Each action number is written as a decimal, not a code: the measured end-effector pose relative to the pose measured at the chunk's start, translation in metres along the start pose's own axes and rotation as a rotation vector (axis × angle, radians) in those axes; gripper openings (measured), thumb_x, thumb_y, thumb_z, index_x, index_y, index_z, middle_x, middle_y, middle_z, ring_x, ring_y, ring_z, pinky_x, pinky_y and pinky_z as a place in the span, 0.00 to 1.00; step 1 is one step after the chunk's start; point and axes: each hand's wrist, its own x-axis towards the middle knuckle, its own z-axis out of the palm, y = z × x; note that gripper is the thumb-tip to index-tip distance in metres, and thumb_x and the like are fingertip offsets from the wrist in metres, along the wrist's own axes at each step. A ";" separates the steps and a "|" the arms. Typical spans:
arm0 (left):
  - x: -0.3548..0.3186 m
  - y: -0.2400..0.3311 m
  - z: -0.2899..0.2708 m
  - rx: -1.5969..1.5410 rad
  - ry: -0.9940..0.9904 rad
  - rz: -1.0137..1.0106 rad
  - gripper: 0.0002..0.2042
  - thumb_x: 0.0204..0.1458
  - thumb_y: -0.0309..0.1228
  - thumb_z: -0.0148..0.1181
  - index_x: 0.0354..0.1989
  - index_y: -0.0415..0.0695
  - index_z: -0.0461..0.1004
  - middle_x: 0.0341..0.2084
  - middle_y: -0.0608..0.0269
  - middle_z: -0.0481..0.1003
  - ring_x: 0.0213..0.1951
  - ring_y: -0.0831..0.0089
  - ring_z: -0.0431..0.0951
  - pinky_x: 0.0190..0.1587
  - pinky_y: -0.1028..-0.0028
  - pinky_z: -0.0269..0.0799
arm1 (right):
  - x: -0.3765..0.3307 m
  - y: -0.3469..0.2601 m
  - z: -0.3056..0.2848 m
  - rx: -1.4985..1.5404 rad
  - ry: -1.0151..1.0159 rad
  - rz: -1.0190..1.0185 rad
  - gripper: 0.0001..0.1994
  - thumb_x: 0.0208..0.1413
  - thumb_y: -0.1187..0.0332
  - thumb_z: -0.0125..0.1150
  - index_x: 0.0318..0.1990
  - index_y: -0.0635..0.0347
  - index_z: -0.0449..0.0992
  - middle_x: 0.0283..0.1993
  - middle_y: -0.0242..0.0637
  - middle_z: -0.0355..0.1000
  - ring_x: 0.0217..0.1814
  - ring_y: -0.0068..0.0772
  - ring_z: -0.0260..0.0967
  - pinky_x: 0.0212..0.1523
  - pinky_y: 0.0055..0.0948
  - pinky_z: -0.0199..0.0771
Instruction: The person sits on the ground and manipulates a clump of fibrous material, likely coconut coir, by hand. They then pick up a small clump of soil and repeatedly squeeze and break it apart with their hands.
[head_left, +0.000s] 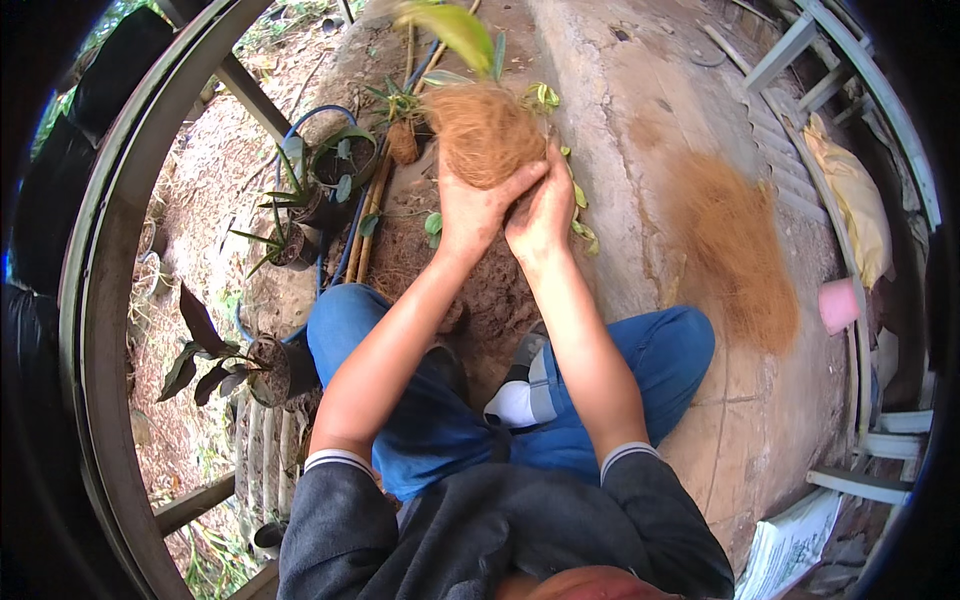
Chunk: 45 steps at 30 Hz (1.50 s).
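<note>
Between my two hands, out in front of my knees, is a ball of brown coconut fibre [487, 130]. A plant rises from it, with a broad yellow-green leaf [455, 38] that looks blurred. My left hand [470, 212] cups the ball from the left and below. From the right and below, my right hand [541, 205] presses against it, its thumb side close to the left hand's fingers. The ball hides part of the fingers. Dark moist soil [492, 300] lies heaped on the ground beneath my forearms.
A loose heap of coconut fibre [735, 260] lies on the concrete to the right. Potted plants [280, 370] and a blue hose [283, 145] stand left. A small fibre-wrapped plant [403, 142] is beyond. At far right are a pink cup [838, 305] and yellow sack [850, 200].
</note>
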 end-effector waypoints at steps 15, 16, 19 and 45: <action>0.036 0.017 -0.092 -0.072 0.198 -0.131 0.23 0.37 0.25 0.70 0.43 0.38 0.67 0.37 0.59 0.74 0.38 0.72 0.75 0.43 0.73 0.72 | -0.024 0.116 -0.253 -1.927 -0.388 0.337 0.31 0.42 0.87 0.42 0.57 0.49 0.65 0.59 0.52 0.59 0.64 0.51 0.52 0.65 0.37 0.49; 0.035 0.017 -0.095 -0.071 0.220 -0.142 0.23 0.37 0.25 0.70 0.43 0.38 0.67 0.38 0.59 0.74 0.38 0.72 0.75 0.43 0.73 0.72 | -0.027 0.119 -0.256 -1.964 -0.384 0.215 0.27 0.44 0.84 0.47 0.54 0.48 0.68 0.58 0.49 0.60 0.60 0.50 0.58 0.60 0.38 0.59; 0.036 0.014 -0.104 -0.048 0.233 -0.205 0.23 0.37 0.26 0.70 0.43 0.38 0.68 0.37 0.60 0.74 0.38 0.73 0.75 0.44 0.73 0.71 | -0.016 0.099 -0.259 -1.825 -0.459 0.223 0.22 0.45 0.81 0.51 0.51 0.51 0.71 0.51 0.48 0.67 0.53 0.49 0.65 0.54 0.37 0.65; 0.039 0.048 -0.155 -0.229 0.259 -0.306 0.19 0.54 0.34 0.52 0.52 0.38 0.67 0.47 0.55 0.71 0.50 0.65 0.71 0.54 0.67 0.65 | 0.030 0.040 -0.348 -2.231 -0.662 1.091 0.18 0.47 0.59 0.60 0.20 0.68 0.76 0.22 0.43 0.75 0.23 0.34 0.75 0.27 0.33 0.74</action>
